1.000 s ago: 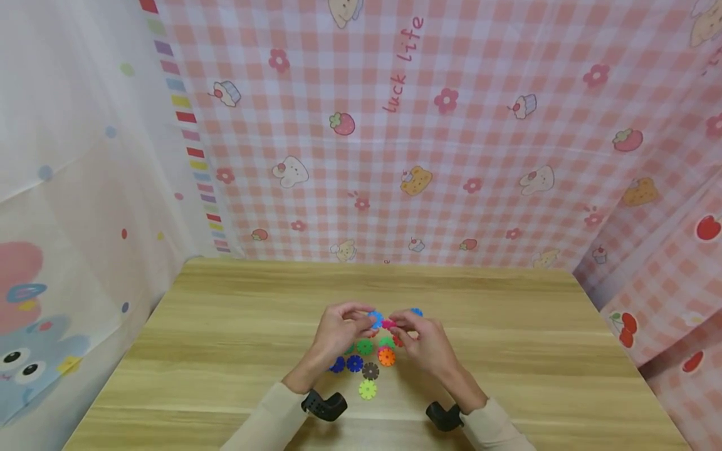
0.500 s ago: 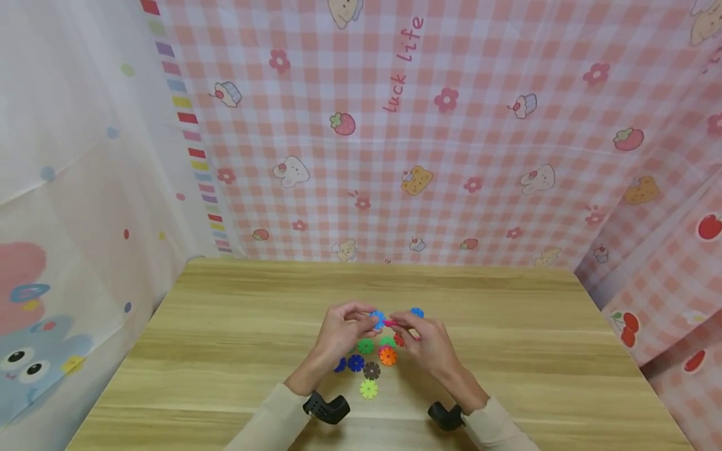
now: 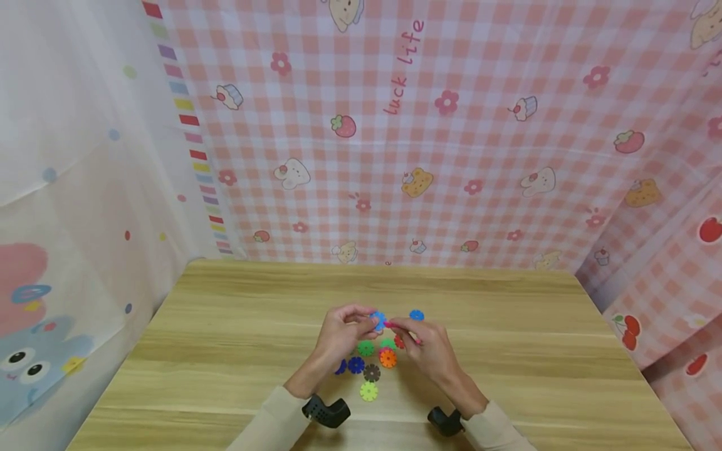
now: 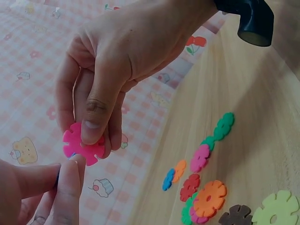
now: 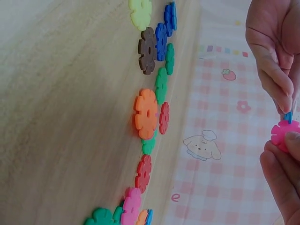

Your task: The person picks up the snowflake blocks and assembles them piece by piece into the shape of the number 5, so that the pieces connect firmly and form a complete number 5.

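In the head view my left hand (image 3: 341, 335) pinches a blue notched snowflake disc (image 3: 380, 321) between thumb and fingers. My right hand (image 3: 431, 347) holds a pink snowflake disc (image 4: 75, 140) by its edge, the thumb lying across its face in the left wrist view. The pink disc's rim meets the edge of the blue disc (image 5: 288, 117), which stands nearly edge-on in the right wrist view. Both discs are held above the table, partly covered by fingers.
Several loose snowflake discs lie on the wooden table (image 3: 254, 351) below the hands, among them an orange disc (image 3: 388, 358), a brown disc (image 3: 371, 373) and a yellow-green disc (image 3: 369, 391). Another blue disc lies behind the right hand. A checked curtain (image 3: 316, 138) hangs behind the table.
The pink disc has turned from showing more of its face to a thin edge in the head view and stands closer against the blue disc. The right fingers have shifted slightly; the left hand barely moved.
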{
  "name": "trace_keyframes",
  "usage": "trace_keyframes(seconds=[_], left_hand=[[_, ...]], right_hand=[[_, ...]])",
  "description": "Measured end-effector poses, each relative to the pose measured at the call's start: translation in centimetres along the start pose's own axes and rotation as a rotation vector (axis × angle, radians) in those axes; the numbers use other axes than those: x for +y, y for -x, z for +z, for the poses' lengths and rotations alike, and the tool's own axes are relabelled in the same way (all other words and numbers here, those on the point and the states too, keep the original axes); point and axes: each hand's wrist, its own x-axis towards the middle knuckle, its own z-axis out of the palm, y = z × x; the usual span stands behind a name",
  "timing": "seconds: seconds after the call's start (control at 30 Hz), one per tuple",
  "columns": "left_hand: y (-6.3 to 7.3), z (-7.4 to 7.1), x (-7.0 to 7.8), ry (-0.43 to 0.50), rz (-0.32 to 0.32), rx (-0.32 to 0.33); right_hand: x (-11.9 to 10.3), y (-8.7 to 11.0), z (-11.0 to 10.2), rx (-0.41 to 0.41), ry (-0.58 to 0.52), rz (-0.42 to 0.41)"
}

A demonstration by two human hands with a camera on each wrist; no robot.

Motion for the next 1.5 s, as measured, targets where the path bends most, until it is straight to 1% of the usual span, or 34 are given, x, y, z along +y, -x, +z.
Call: trace_keyframes(seconds=[0.2,0.47,0.6,0.77,0.9,1.07,1.2,1.4,1.5], left_hand=[[0.16,0.06,0.11,0.025,0.004,0.005],[0.31,0.22,-0.15,0.044,0.005,0.017],[0.45,0.31,-0.25,0.036,0.015,0.024],[0.58,0.28,-0.26,-0.014,0.039,0.008],[0.51,0.08,-0.21,-0.04,0.043,-0.016],[0.25,-0.17,-0.45,-0.023,0.012,-0.035],[0.12,-0.2,-0.62,-0.011,-0.001,-0.029],[0.1,-0.18,-0.68,0.009,-0.009,-0.014],[0.09,-0.28,-0.81,0.014,-0.018,-0.011]], right_hand=[[-0.18,-0.11,-0.03,0.018,-0.006,-0.022],[-0.08,0.15,0.27,0.035,-0.03,-0.035],[-0.04,0.31,0.42,0.028,-0.02,-0.042],[0.06,0.61,0.53,0.008,-0.011,-0.052],[0.16,0.68,0.64,0.006,-0.033,-0.037],[0.26,0.53,0.77,0.012,-0.04,-0.023],[0.33,0.46,0.86,0.015,-0.031,-0.013],[0.41,0.44,0.96,0.007,-0.047,0.009],[0.65,0.57,0.86,0.001,-0.065,0.042]])
